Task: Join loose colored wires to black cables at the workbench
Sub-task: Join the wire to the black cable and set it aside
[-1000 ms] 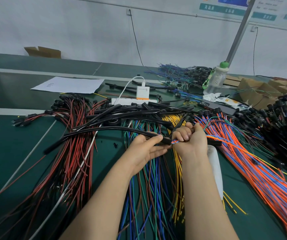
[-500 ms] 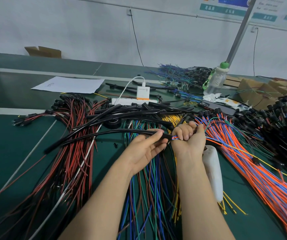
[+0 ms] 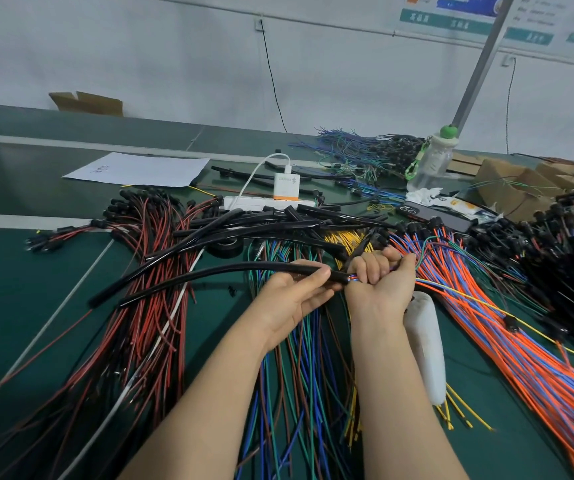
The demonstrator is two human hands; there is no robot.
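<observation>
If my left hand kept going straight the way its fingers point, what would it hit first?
Probably the right hand: the left hand, gripping the black cable, points at it, with only a short stretch of colored wires between them.

- Even, diffuse light covers the workbench (image 3: 19, 306); shadows beneath the wires stay faint and soft.
- A pale sheen streaks the black cables (image 3: 296, 223).
- Wide-angle distortion bends the frame's edges; the wall posters (image 3: 452, 15) look slightly blurred.
</observation>
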